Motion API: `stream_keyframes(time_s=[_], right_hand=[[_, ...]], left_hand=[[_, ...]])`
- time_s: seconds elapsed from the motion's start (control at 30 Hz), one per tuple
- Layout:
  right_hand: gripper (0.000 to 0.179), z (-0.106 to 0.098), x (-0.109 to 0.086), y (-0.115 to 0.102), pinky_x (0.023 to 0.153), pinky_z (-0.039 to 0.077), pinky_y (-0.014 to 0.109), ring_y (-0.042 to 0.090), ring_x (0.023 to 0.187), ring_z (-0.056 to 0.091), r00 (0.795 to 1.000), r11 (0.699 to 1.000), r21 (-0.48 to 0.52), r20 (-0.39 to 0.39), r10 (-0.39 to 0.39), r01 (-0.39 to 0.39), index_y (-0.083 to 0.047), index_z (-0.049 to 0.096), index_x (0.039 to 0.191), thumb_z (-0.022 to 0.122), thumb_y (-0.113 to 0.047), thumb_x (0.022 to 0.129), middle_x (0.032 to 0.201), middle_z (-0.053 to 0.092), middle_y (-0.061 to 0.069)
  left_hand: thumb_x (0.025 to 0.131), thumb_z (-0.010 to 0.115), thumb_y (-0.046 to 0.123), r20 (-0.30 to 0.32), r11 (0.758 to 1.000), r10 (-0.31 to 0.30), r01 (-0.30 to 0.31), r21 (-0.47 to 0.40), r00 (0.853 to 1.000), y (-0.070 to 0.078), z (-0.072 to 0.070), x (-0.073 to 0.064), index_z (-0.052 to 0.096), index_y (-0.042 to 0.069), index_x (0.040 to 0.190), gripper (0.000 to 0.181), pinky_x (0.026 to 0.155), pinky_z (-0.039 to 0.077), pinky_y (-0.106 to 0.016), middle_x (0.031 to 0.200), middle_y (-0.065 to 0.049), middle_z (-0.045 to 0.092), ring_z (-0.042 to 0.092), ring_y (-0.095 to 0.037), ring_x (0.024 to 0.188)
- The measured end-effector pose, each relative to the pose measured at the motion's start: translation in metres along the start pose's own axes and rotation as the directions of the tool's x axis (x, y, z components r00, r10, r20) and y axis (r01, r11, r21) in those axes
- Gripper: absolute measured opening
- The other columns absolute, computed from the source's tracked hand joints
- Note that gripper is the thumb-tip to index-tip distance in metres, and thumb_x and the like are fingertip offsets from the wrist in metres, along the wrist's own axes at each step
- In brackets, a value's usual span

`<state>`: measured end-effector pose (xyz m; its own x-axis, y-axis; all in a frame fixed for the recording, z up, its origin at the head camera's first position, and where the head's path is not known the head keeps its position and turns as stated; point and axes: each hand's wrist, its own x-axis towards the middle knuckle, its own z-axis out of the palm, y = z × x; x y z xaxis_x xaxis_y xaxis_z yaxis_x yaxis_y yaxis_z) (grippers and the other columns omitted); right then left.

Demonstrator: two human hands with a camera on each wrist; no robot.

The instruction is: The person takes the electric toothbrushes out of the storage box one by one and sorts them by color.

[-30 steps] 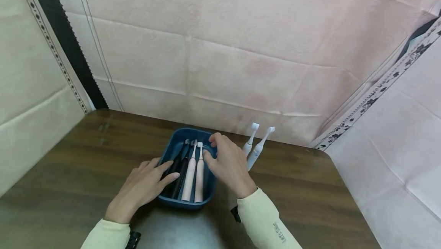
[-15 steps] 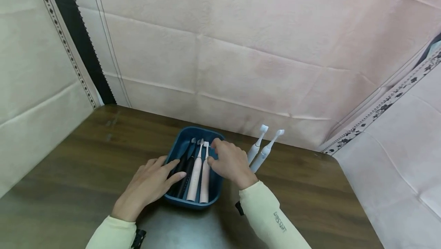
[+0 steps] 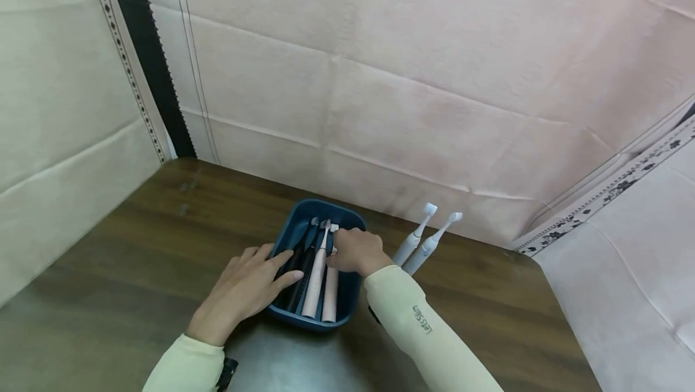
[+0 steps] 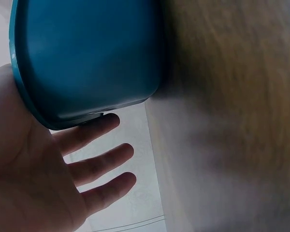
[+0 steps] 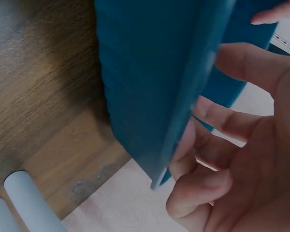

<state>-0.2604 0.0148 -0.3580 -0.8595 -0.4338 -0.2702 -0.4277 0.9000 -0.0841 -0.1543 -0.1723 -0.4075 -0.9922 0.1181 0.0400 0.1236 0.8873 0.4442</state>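
A blue plastic basket point(image 3: 344, 318) holds several electric toothbrushes in a row: black ones point(image 3: 306, 277) on the left, a white one point(image 3: 316, 283) and a pale pink one point(image 3: 330, 301). My left hand point(image 3: 241, 289) rests across the basket's left rim, thumb and index finger reaching inside; its other fingers extend along the outer wall in the left wrist view. Reaching over the right rim, my right hand point(image 3: 358, 250) pinches the pink toothbrush around its neck. Its fingertips are partly hidden by the basket wall point(image 5: 150, 72) in the right wrist view.
Two pale blue-white electric toothbrushes point(image 3: 426, 247) stand upright right of the basket, their lower parts hidden behind my right forearm. The brown wooden table point(image 3: 136, 277) meets a cloth-covered wall point(image 3: 347, 108) behind, with cloth on both sides.
My right hand has come in from the basket's right rim and down onto the pink toothbrush. My left hand stays at the left rim. The whole view has shifted slightly.
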Motion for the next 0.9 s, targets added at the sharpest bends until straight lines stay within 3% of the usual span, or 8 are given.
stream_keyframes(time_s=[0.27,0.67,0.9], right_hand=[[0.023,0.007,0.011,-0.006,0.064,0.045,0.036,0.022,0.064,0.056,0.996,0.996,-0.047,0.061,0.073,-0.07,-0.011,0.072,0.09,0.071,-0.034,0.094,0.069,0.058,0.004],[0.029,0.016,0.018,-0.005,0.063,0.046,0.037,0.021,0.059,0.055,0.997,0.992,-0.101,0.002,0.082,-0.082,-0.014,0.068,0.076,0.069,-0.036,0.096,0.064,0.056,0.003],[0.032,0.023,0.022,-0.006,0.063,0.047,0.038,0.021,0.058,0.056,0.995,0.983,-0.158,-0.031,0.095,-0.098,-0.015,0.068,0.078,0.066,-0.041,0.097,0.064,0.057,0.002]], left_hand=[[0.104,0.048,0.054,0.006,1.0,-0.003,0.004,-0.009,1.0,0.001,0.0,-0.001,0.056,0.013,0.147,0.06,0.101,0.039,-0.068,0.148,-0.022,0.049,0.045,-0.046,0.131],[0.104,0.047,0.055,0.029,1.0,-0.015,0.016,-0.024,0.999,0.0,0.0,0.002,0.054,0.014,0.148,0.061,0.103,0.035,-0.07,0.15,-0.024,0.045,0.042,-0.047,0.134],[0.104,0.048,0.056,0.031,0.999,-0.02,0.021,-0.026,0.999,-0.001,0.001,0.003,0.055,0.013,0.147,0.062,0.103,0.036,-0.069,0.149,-0.023,0.047,0.042,-0.048,0.133]])
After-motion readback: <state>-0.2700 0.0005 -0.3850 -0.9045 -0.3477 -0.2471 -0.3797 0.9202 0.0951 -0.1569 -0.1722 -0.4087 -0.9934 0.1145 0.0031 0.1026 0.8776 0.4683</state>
